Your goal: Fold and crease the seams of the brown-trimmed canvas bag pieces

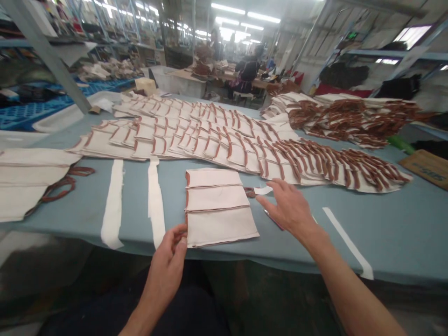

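Observation:
A cream fabric piece (pixel 220 200) with brown edging lies flat in front of me, crossed by stitched folds. At its lower left corner my left hand (pixel 170 259) is closed on the edge, thumb and fingers together. From its right side sticks out a short brown strap (pixel 249 192), with a small white strip (pixel 263 190) by it. My right hand (pixel 290 205) hovers over that strip, thumb and fingers apart. Under the right palm a thin dark and shiny object (pixel 273 219) is partly hidden; its kind is unclear.
Overlapping rows of similar cream pieces (pixel 210 140) span the blue-grey table (pixel 280 254). White strips (pixel 114 205) lie left and right. Another piece with brown loops (pixel 28 182) is at the left edge. Brown-edged stacks (pixel 350 116) and cardboard (pixel 427 168) stand right; a person sits behind.

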`<state>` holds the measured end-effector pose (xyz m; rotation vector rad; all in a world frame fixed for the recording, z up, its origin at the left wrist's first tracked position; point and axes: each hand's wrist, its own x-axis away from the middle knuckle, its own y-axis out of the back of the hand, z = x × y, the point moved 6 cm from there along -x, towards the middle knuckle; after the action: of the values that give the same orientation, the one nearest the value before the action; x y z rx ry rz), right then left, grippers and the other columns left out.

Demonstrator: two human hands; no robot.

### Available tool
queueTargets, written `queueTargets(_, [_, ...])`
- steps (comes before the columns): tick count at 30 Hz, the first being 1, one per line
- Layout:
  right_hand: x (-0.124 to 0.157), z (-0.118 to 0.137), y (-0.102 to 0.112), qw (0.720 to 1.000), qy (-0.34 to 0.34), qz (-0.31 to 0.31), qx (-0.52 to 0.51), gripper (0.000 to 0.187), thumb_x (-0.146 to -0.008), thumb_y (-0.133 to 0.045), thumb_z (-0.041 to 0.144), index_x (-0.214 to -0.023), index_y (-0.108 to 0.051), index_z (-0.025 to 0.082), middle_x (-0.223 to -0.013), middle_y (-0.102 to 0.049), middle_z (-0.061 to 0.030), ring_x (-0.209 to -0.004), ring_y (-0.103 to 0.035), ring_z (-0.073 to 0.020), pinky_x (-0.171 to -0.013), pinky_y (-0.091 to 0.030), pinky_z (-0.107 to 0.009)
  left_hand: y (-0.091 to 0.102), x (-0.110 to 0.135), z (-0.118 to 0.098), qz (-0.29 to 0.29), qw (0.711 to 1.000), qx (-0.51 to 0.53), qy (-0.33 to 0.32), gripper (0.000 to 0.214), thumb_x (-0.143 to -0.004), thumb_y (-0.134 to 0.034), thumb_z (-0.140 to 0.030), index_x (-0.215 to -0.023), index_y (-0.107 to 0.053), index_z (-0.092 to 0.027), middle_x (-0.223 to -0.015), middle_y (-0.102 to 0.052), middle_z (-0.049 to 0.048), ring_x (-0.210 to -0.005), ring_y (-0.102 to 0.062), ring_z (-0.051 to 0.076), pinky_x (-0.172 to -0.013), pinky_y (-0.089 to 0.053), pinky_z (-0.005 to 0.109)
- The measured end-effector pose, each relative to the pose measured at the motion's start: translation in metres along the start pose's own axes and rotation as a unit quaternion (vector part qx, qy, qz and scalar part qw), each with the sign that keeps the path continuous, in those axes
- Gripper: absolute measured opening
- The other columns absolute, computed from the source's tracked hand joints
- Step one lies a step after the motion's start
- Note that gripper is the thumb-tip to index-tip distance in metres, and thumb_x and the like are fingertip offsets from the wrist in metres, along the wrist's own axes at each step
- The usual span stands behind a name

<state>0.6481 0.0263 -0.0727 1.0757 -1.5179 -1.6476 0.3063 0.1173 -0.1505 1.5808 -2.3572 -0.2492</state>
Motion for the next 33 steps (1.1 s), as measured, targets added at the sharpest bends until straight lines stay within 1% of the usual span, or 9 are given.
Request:
queueTargets(2, [0.015, 0.024, 0.004, 0.997, 0.053, -0.049, -0.018, 0.053, -0.108, -0.063, 0.049, -0.145, -0.066, 0.010, -0.157, -0.063, -0.0240, -0.143, -0.060, -0.0430, -0.119, -0.047, -0.055, 0.001, -0.003, 0.001, -0.001, 1.000, 0.017, 0.023, 0.060, -0.089, -0.056, -0.061, -0.123, -0.069, -0.014, -0.127, -0.080, 0.0205, -0.123, -0.076, 0.039, -0.107, -0.059, 0.052])
queueTargets(6, [0.053, 0.071, -0.001, 0.978, 0.163, -0.110, -0.065, 0.050, -0.105, -0.068, 0.048, -0.140, -0.067, 0.012, -0.151, -0.067, -0.0228, -0.137, -0.063, -0.0411, -0.115, -0.050, -0.055, 0.010, -0.005, 0.008, -0.018, 0.996, 0.050, 0.071, 0.066, -0.086, -0.053, -0.063, -0.127, -0.067, -0.013, -0.135, -0.077, 0.0215, -0.117, -0.076, 0.038, -0.092, -0.063, 0.048])
queueTargets(9, [0.073, 0.090, -0.018, 0.976, 0.176, -0.100, -0.077, 0.055, -0.098, -0.078, 0.048, -0.139, -0.067, 0.013, -0.149, -0.069, -0.0221, -0.133, -0.064, -0.0410, -0.113, -0.051, -0.057, 0.012, 0.001, 0.013, -0.014, 0.994, 0.062, 0.086, 0.067, -0.085, -0.053, -0.065, -0.125, -0.068, -0.014, -0.133, -0.077, 0.0206, -0.114, -0.076, 0.037, -0.090, -0.062, 0.046])
queueTargets(13, [0.088, 0.097, -0.040, 0.977, 0.166, -0.104, -0.081, 0.064, -0.091, -0.085, 0.049, -0.139, -0.066, 0.012, -0.148, -0.069, -0.0245, -0.134, -0.062, -0.0429, -0.114, -0.050, -0.060, 0.010, 0.007, 0.019, -0.018, 0.996, 0.056, 0.074, 0.063, -0.079, -0.062, -0.063, -0.120, -0.072, -0.016, -0.125, -0.080, 0.0182, -0.113, -0.073, 0.038, -0.104, -0.054, 0.050])
queueTargets(17, [0.101, 0.110, -0.051, 0.969, 0.194, -0.115, -0.101, 0.069, -0.087, -0.089, 0.050, -0.140, -0.064, 0.014, -0.148, -0.069, -0.0241, -0.135, -0.061, -0.0439, -0.116, -0.046, -0.063, 0.005, 0.001, 0.019, 0.004, 0.995, 0.075, 0.062, 0.056, -0.079, -0.067, -0.061, -0.113, -0.075, -0.019, -0.110, -0.083, 0.0130, -0.098, -0.075, 0.033, -0.089, -0.056, 0.043])
queueTargets(21, [0.101, 0.136, -0.060, 0.957, 0.228, -0.116, -0.138, 0.054, -0.094, -0.084, 0.037, -0.139, -0.064, 0.015, -0.141, -0.074, -0.0194, -0.126, -0.066, -0.0378, -0.115, -0.048, -0.058, 0.001, -0.004, 0.012, 0.025, 0.991, 0.105, 0.081, 0.058, -0.077, -0.065, -0.061, -0.112, -0.075, -0.016, -0.102, -0.084, 0.0118, -0.071, -0.066, 0.024, -0.070, -0.053, 0.036])
queueTargets(26, [0.077, 0.151, -0.073, 0.954, 0.232, -0.119, -0.148, 0.011, -0.108, -0.062, 0.020, -0.114, -0.072, 0.021, -0.112, -0.079, -0.0106, -0.099, -0.069, -0.0283, -0.090, -0.055, -0.043, -0.011, -0.007, 0.000, 0.082, 0.978, 0.159, 0.110, 0.058, -0.072, -0.065, -0.058, -0.107, -0.078, -0.014, -0.098, -0.085, 0.0141, -0.067, -0.065, 0.021, -0.063, -0.050, 0.032])
queueTargets(29, [0.074, 0.150, -0.074, 0.948, 0.252, -0.112, -0.156, 0.013, -0.106, -0.069, 0.031, -0.114, -0.072, 0.021, -0.110, -0.078, -0.0101, -0.098, -0.068, -0.0288, -0.087, -0.055, -0.043, -0.008, -0.011, -0.001, 0.059, 0.976, 0.179, 0.113, 0.060, -0.070, -0.064, -0.059, -0.108, -0.075, -0.014, -0.103, -0.084, 0.0149, -0.071, -0.067, 0.021, -0.064, -0.049, 0.031])
queueTargets(33, [0.086, 0.147, -0.074, 0.943, 0.274, -0.109, -0.155, 0.039, -0.098, -0.080, 0.041, -0.129, -0.069, 0.020, -0.124, -0.076, -0.0142, -0.102, -0.066, -0.0319, -0.086, -0.054, -0.045, 0.001, -0.007, 0.002, 0.020, 0.977, 0.180, 0.109, 0.061, -0.069, -0.065, -0.062, -0.108, -0.073, -0.016, -0.109, -0.083, 0.0140, -0.081, -0.068, 0.023, -0.069, -0.051, 0.032])
